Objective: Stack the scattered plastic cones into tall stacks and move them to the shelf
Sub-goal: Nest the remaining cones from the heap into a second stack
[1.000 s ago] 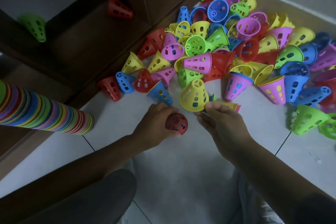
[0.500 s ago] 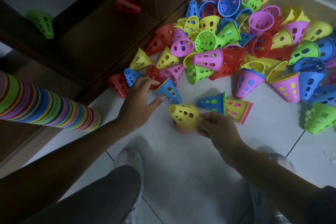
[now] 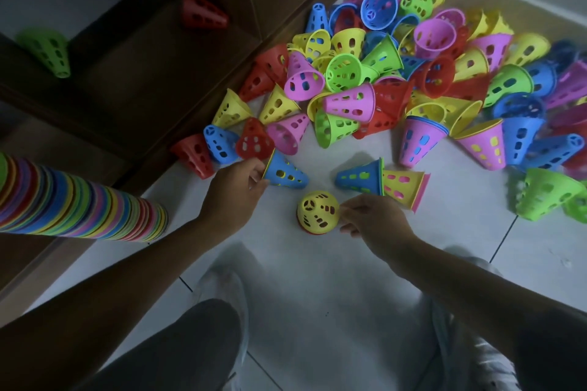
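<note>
A big heap of perforated plastic cones [image 3: 413, 73] in several colours covers the floor at the upper right. My left hand [image 3: 235, 187] grips the rim of a blue cone [image 3: 286, 172] that lies on its side at the heap's near edge. A yellow cone [image 3: 317, 211] stands upright over a red one on the tiles, and my right hand [image 3: 371, 219] pinches its right side. A long multicoloured stack of cones [image 3: 79, 209] lies horizontally at the left edge. The dark wooden shelf [image 3: 143, 79] fills the upper left.
A green cone [image 3: 47, 51] and a red cone [image 3: 203, 11] sit on the shelf boards. Two short nested sets, blue [image 3: 362, 176] and yellow-pink [image 3: 405, 186], lie just beyond my right hand. My knees and shoes fill the bottom of the view.
My left hand left the red cone, reached forward and closed on the blue cone's rim. My right hand set the yellow cone over the red one, now upright.
</note>
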The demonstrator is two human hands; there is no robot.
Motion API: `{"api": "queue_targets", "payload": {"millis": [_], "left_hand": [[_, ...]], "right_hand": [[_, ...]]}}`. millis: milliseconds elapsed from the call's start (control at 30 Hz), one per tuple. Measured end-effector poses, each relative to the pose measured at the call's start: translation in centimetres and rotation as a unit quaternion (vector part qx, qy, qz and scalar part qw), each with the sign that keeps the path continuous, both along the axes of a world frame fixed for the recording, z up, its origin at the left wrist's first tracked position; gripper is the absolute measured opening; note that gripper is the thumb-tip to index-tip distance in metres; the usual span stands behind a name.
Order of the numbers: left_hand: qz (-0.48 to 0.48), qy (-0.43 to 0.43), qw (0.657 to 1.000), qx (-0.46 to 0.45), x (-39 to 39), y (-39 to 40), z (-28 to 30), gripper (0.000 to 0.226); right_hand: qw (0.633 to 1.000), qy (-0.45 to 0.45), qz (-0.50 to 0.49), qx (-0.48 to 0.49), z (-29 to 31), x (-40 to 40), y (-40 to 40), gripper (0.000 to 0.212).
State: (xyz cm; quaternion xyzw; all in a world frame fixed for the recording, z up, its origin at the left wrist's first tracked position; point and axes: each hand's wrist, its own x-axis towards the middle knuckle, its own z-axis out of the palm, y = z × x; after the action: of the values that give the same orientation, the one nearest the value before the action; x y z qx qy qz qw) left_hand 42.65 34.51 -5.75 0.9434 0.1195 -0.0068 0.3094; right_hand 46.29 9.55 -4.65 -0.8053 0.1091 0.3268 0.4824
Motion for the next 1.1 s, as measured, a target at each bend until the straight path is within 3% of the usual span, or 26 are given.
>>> {"api": "queue_targets", "payload": {"millis": [200, 367, 567, 767, 867, 1100], "left_hand": [[0.033, -0.004, 0.999, -0.015, -1.7, 0.0, 0.1, 0.016], [0.109, -0.014, 0.988, -0.112, -1.9, -1.0, 2.0, 0.011], [0.182, -0.008, 0.923, -0.34, -1.9, -3.2, 5.1, 0.011], [0.179, 0.023, 0.881, -0.438, -2.8, -5.3, 7.0, 0.017], [0.172, 0.044, 0.869, -0.462, -3.3, -5.6, 6.9, 0.023], [0.136, 0.109, 0.882, -0.439, -4.2, -6.1, 5.1, 0.039]], "right_hand": [[0.993, -0.111, -0.035, -0.031, 0.9, 0.6, -0.8, 0.007], [0.98, -0.17, -0.09, -0.047, 1.4, 1.3, -1.8, 0.02], [0.982, -0.149, -0.052, -0.103, 1.2, 2.3, -2.3, 0.018], [0.977, -0.17, -0.025, -0.127, 1.1, 2.9, -2.7, 0.012], [0.978, -0.174, -0.041, -0.106, 1.4, 2.9, -2.6, 0.013], [0.977, -0.083, -0.191, 0.055, 1.9, 3.4, -3.3, 0.016]]}}
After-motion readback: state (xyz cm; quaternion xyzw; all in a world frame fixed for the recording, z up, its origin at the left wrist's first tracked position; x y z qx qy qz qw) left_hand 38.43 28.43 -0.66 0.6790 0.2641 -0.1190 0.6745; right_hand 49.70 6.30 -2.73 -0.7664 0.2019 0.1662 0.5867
